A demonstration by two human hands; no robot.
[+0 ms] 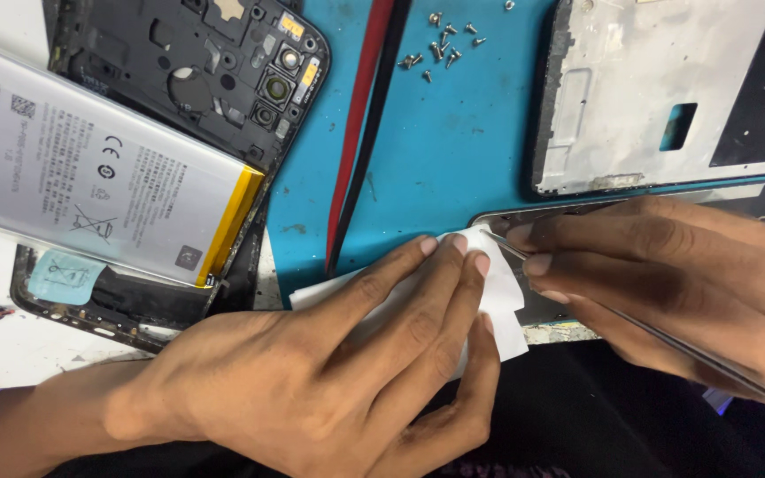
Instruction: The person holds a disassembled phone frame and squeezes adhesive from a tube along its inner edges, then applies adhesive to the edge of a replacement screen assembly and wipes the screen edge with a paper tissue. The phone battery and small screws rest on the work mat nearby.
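At the counter's near edge, a white paper (499, 296) is pressed flat by the left hand (347, 363) (fingers spread); thin tweezers (666, 341) are pinched by the right hand (666, 274) over a dark glass panel (754, 199), with open blue mat (453, 150) beyond.

we log bright, even overhead light; soft shadows under the hands; mild glare on the white rectangular foil-wrapped battery (99, 168); sharp focus.

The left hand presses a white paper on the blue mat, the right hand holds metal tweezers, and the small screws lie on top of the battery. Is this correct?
Not quite. The head view shows the small screws on the bare blue mat, not on the battery. The left hand does press the white paper, and the right hand holds the metal tweezers.
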